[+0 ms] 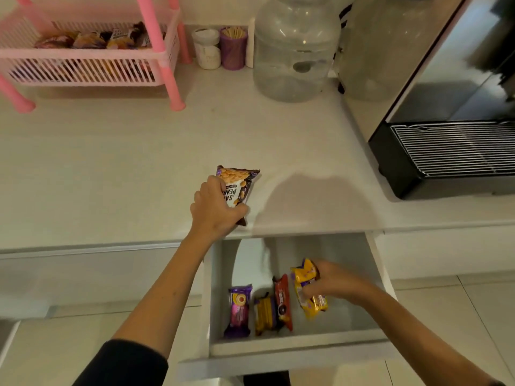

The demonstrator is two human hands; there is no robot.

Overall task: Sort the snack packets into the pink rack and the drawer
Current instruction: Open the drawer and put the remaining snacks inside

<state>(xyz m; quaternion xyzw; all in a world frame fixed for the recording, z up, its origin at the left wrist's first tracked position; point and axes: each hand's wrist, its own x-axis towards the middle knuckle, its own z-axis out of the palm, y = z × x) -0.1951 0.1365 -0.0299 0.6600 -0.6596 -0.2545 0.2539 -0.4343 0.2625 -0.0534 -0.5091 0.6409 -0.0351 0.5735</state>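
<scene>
Right hand holds crinkled yellow packet.

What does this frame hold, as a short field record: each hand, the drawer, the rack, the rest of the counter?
left hand: left hand grips the brown peanut packet at the white counter edge
right hand: right hand holds the yellow snack packet inside the open white drawer
drawer contents: purple biscuit packet, small yellow-purple packet, red biscuit packet
rack: pink plastic rack with several packets in its basket
counter rest: clear water jar, black drip tray
</scene>
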